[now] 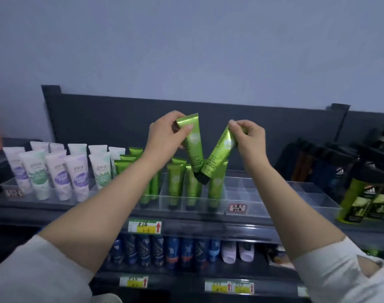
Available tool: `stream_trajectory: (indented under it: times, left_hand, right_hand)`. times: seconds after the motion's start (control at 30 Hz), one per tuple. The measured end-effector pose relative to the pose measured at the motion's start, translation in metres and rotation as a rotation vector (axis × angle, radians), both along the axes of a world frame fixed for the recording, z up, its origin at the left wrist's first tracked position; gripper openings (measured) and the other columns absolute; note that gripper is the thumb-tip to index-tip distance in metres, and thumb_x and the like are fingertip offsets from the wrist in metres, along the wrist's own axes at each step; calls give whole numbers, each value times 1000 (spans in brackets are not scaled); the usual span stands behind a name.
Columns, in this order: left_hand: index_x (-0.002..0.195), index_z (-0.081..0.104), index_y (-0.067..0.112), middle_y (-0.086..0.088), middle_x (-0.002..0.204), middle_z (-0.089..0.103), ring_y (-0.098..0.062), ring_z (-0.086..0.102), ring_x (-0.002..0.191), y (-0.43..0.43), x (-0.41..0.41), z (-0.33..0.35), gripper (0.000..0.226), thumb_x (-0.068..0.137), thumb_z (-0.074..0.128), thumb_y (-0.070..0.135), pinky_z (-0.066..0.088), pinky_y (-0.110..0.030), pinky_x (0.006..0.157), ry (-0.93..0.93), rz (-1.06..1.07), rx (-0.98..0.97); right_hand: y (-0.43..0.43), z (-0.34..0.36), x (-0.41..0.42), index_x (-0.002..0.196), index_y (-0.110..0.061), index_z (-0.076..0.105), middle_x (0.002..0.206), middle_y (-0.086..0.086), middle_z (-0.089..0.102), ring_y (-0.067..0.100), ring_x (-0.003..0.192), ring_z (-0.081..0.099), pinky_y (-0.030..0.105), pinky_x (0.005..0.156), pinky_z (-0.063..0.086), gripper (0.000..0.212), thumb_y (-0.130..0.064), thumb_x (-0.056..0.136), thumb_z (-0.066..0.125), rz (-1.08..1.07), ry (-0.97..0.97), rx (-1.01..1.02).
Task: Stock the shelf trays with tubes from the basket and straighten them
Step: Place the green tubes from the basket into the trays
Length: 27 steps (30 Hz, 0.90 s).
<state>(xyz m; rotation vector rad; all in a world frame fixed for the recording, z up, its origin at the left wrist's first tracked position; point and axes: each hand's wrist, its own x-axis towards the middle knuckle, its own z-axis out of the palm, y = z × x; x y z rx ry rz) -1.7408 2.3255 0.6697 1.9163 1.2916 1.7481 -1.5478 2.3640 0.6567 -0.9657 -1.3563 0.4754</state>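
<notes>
Shelf [208, 229] carries clear trays [258, 200] along its top level. We record white tubes [57, 173] standing caps down in the trays at left, and green tubes [173, 184] standing likewise in the middle compartments. Left hand [167, 132] pinches the left tube [194, 145] near its crimped end, thumb in front. Right hand [250, 138] pinches the right tube [219, 154] the same way. We find both held tubes above the middle compartments, tilted into a V, black caps down and meeting just over the green tubes.
</notes>
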Motion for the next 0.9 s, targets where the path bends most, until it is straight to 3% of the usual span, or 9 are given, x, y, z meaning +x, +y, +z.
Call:
stream_trajectory:
  times: [0.13,0.27,0.47,0.6,0.9]
  left_hand:
    - [94,63,19,-3,76,62,-12,59,63,22,12,25,8,86,64,16,60,-31,61,-41,92,69]
    - [94,63,16,2,73,58,-11,55,65,48,12,34,7,87,62,16,58,-36,73,36,256,82]
    - [84,60,30,7,76,61,-20,59,79,82,-1,20,6,84,65,26,48,-36,76,298,437,-117]
    - [92,66,15,-3,82,62,-23,57,82,101,-9,0,9,84,66,17,45,-34,79,364,383,-193]
    - [88,61,16,-2,84,61,-25,58,83,134,-22,-34,4,85,64,17,48,-33,77,818,262,-417]
  right_hand:
    - [31,25,21,71,-23,62,56,-7,55,4,43,45,20,45,37,21,-30,91,60,35,40,47]
    - [62,41,27,73,-26,59,60,-5,59,7,38,50,33,55,49,20,-29,93,56,64,-59,71]
    - [92,37,15,77,-28,58,63,-10,63,5,42,62,35,76,55,19,-26,94,51,137,-449,24]
    - [105,21,2,86,-23,59,66,-11,62,15,54,70,37,76,58,16,-18,97,48,251,-739,-55]
    - [115,-9,-34,101,-19,66,109,12,64,30,74,71,40,80,57,24,-12,92,44,251,-1249,-262]
